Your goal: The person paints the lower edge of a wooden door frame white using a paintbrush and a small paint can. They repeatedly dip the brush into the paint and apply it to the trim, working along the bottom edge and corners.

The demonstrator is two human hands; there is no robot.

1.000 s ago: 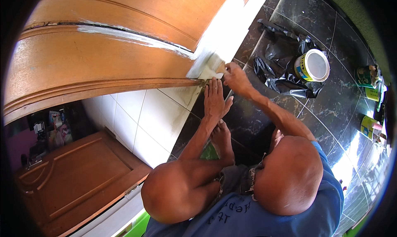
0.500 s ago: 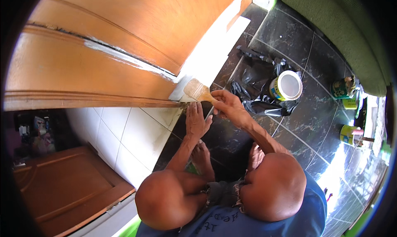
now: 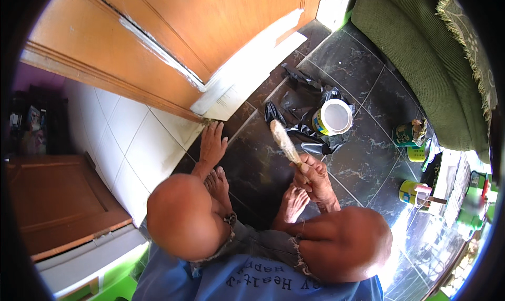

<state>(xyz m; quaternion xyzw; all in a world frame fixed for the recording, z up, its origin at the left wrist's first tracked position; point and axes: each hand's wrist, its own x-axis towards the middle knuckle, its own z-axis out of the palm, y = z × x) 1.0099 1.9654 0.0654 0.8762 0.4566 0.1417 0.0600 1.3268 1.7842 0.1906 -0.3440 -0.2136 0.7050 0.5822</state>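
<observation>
My right hand [image 3: 315,180] grips a paintbrush [image 3: 284,139] by its handle, its pale-coated bristles pointing up and away from the door. The brush is seen nearly edge-on, apart from any surface. My left hand [image 3: 212,142] is open, fingers stretched toward the lower edge of an orange-brown wooden door [image 3: 247,22]; the fingertips rest at or near that edge. White paint [image 3: 239,72] covers a broad strip of the door, and a thinner white streak [image 3: 158,51] runs along a panel groove.
A tub of white paint [image 3: 335,117] stands on a crumpled black plastic bag [image 3: 297,102] over dark floor tiles [image 3: 350,161]. Several cans stand at right, including a yellow one [image 3: 413,193]. A green draped cloth [image 3: 405,54] hangs at upper right; a brown wooden panel [image 3: 63,201] lies at lower left.
My right hand has drawn the brush away from the door, back toward my right knee, and turned it edge-on. My left hand stays by the door's edge. The whole view has shifted.
</observation>
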